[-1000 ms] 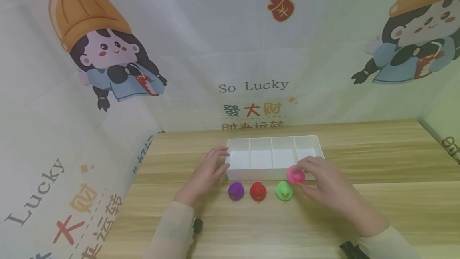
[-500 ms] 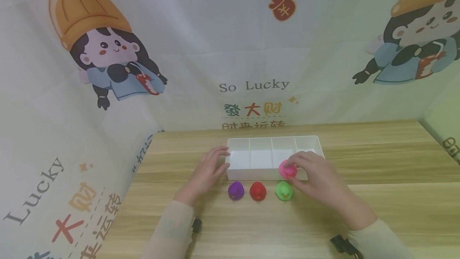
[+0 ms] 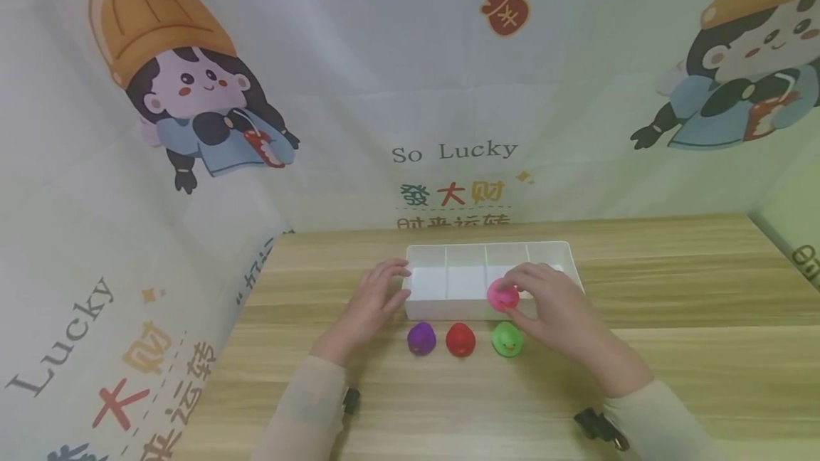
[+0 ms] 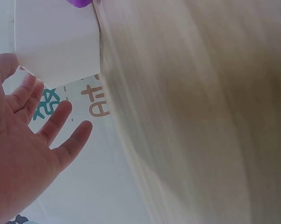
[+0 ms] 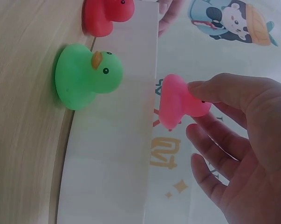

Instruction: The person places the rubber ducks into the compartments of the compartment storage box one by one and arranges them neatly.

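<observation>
A pink rubber duck [image 5: 173, 103] is pinched by its head between the thumb and fingers of my right hand [image 3: 560, 308]. In the head view the duck overlaps the front wall of a white divided tray [image 3: 448, 310], at its third compartment from the left. The right wrist view shows it above the tray's rim. My left hand [image 3: 368, 304] rests its fingertips on the tray's left end, fingers relaxed and spread in the left wrist view. In front of the tray sit a purple duck [image 3: 421, 338], a red duck [image 3: 460, 340] and a green duck [image 3: 507, 339] in a row.
The tray stands on a wood-grain table [image 3: 448, 404]. Behind it hangs a white printed cloth [image 3: 359, 91], which also covers the left side. Black camera mounts [image 3: 598, 424] sit at both wrists.
My right hand has carried the pink duck left and slightly up, from the tray's right end past the green duck to the third compartment. My left hand has stayed on the tray's end.
</observation>
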### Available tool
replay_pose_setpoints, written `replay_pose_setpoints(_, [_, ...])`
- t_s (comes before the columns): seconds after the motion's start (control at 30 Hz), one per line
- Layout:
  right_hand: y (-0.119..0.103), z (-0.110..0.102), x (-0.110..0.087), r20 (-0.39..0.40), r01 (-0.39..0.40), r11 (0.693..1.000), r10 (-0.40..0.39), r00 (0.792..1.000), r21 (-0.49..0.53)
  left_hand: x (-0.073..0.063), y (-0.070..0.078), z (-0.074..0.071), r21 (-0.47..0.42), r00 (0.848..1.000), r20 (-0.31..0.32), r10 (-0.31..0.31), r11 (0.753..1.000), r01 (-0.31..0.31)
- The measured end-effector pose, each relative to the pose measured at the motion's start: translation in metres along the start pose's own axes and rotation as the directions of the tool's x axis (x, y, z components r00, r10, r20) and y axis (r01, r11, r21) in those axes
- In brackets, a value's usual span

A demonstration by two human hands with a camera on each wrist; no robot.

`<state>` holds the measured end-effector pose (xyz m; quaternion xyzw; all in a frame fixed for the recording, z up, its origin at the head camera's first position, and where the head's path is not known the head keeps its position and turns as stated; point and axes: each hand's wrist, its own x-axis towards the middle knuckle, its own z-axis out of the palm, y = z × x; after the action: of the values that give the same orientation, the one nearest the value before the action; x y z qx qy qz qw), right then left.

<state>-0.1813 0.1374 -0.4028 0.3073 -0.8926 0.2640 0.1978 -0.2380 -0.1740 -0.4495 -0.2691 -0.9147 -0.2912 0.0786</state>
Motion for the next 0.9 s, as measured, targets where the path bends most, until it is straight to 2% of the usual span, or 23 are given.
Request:
replay_pose_setpoints(0.2, [-0.001,0.005,0.006,0.020,0.000,1.000,-0.001,1.000,0.025,0.000,0.001,-0.001,-0.011,1.000,0.007,-0.013,1.000,0.013])
replay_pose_setpoints(0.9, [-0.014,0.021,0.030,0.043,-0.011,1.000,0.012,0.999,-0.023,0.001,0.001,-0.002,-0.007,1.000,0.012,-0.002,1.000,0.002])
